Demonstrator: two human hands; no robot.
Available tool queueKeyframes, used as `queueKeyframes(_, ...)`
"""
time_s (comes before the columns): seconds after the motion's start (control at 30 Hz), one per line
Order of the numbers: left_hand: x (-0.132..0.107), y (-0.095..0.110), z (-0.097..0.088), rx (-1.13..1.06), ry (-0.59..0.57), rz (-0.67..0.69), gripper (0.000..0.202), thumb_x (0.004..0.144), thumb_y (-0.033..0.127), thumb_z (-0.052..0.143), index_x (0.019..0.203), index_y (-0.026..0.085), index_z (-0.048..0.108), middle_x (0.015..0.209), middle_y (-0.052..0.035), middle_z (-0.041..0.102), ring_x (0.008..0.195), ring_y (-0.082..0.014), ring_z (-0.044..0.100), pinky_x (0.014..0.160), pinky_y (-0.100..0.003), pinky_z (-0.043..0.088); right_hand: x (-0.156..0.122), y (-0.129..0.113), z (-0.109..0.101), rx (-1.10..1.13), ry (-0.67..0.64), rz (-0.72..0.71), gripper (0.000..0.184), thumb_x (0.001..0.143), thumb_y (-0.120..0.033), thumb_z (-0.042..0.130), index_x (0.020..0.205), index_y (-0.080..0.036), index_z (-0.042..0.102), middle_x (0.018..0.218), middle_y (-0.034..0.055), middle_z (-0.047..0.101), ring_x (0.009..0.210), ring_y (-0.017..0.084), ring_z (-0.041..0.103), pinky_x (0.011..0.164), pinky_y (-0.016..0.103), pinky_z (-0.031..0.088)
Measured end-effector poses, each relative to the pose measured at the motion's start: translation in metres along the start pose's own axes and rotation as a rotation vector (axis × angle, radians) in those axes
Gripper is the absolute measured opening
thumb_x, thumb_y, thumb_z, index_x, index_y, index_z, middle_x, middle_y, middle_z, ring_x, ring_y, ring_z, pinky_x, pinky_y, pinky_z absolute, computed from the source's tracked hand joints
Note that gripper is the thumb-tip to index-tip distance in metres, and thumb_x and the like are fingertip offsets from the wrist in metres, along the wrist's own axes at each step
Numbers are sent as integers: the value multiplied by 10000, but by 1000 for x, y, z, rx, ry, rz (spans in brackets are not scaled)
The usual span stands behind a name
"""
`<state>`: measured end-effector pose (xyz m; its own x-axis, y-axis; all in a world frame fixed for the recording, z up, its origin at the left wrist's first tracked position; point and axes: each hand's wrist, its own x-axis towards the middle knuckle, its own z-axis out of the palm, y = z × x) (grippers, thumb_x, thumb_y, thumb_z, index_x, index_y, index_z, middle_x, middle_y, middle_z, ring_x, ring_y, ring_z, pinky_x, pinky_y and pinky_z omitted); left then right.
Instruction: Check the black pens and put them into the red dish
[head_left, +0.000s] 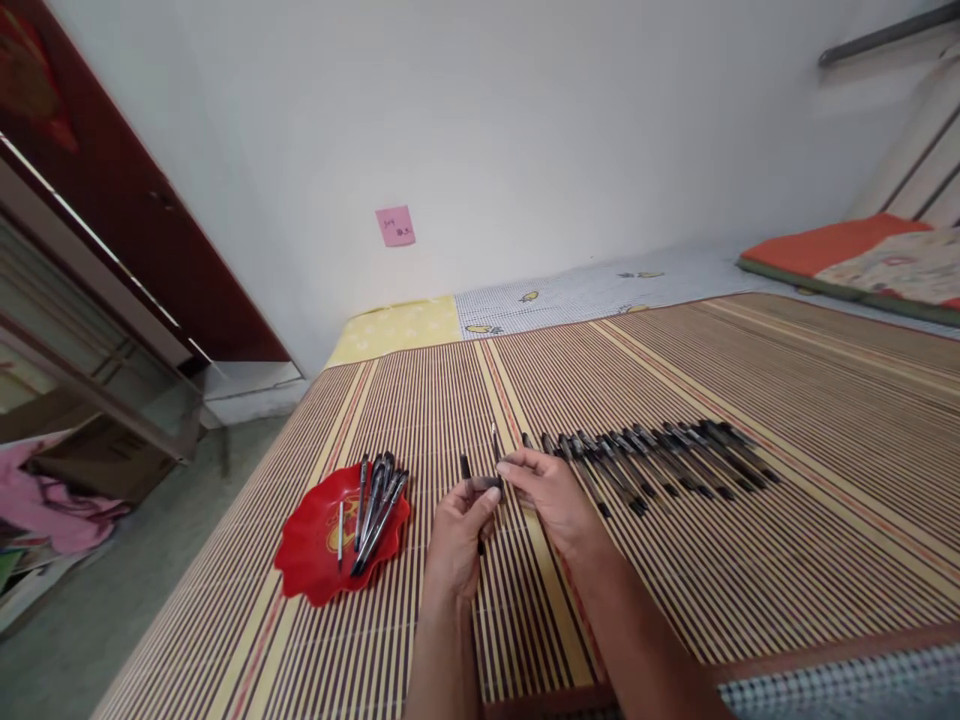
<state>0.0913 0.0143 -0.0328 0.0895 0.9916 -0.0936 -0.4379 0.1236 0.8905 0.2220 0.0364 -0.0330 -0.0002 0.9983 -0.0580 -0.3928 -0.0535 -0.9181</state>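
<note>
Above the striped mat, my two hands are close together, nearly touching. My left hand (pixel 461 530) is closed in a pinch around a black pen (pixel 465 466), whose end sticks up past the fingers; another dark bit shows below the hand. Between the fingertips of my right hand (pixel 551 495) is a thin pen refill (pixel 494 438) with a pale tip pointing up. Its lower end is hidden near my left thumb. On the left, a red scalloped plate (pixel 296 550) holds several pens (pixel 379 510) and a loose white refill (pixel 340 530).
To the right, a long row of black pens (pixel 652 460) lies side by side on the bamboo mat (pixel 750 560). A pink note (pixel 395 226) is stuck to the wall behind. Folded orange bedding (pixel 825 245) rests at the far right. The mat's left edge drops to the floor.
</note>
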Motion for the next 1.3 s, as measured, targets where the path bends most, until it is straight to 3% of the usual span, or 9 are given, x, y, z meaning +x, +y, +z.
queueKeyframes(0.17,-2,-1,2,49,30,-11,337,605,317,891,807,130,696,587,58,530,479,-46,376,471,-184,265,-1,-6,-3,-53,21,-52,307,638,-412,822,767,-173,678,605,-48,555,532,96,466,522,232,369)
queueKeyframes(0.3,-4,2,5,52,10,-14,313,628,315,881,815,149,692,611,40,582,522,-74,469,529,-197,358,-4,-19,-8,-146,7,-118,257,684,-400,783,786,-179,700,622,-41,582,506,84,429,481,224,327)
queueKeyframes(0.47,-5,2,8,105,24,-21,341,570,324,903,775,149,694,686,-5,658,634,-117,571,634,-226,437,-9,-37,-14,-84,30,-176,356,776,-440,714,1012,-173,718,692,-4,648,494,82,427,457,223,314)
queueKeyframes(0.67,-5,-3,6,158,-29,-25,265,630,285,868,794,154,708,734,-3,658,679,-112,572,676,-221,441,-10,-41,-15,-56,41,-192,283,757,-409,746,877,-156,706,515,-48,549,464,77,423,451,210,311)
queueKeyframes(0.77,-6,-1,7,169,-10,-12,265,614,274,876,778,157,704,732,2,644,688,-119,568,681,-227,444,-12,-43,-14,-50,24,-181,252,759,-394,751,836,-165,681,546,-36,590,465,79,444,454,211,347)
queueKeyframes(0.97,-6,2,8,202,-2,20,273,611,293,887,773,167,707,739,-1,648,713,-127,563,692,-227,439,-16,-48,-12,6,8,-163,262,717,-358,796,858,-173,674,743,7,692,624,122,628,583,243,521)
queueKeyframes(1.07,-6,1,6,218,-41,28,282,709,382,833,856,164,733,753,-13,654,658,-112,521,640,-218,406,-15,-48,-16,23,46,-209,234,724,-329,799,854,-175,680,727,-2,693,626,118,637,630,259,545)
queueKeyframes(1.17,-6,2,6,233,-104,75,415,898,523,604,1025,152,738,752,-39,655,578,-106,449,548,-226,338,-16,-53,-20,85,123,-284,220,733,-310,802,859,-176,679,758,2,703,646,120,648,676,280,562)
queueKeyframes(1.3,-10,8,10,312,-148,121,454,956,518,506,1096,145,723,717,-48,649,553,-117,443,533,-240,331,-22,-68,-22,207,237,-404,188,758,-287,783,868,-185,669,768,-7,691,648,106,642,665,258,554)
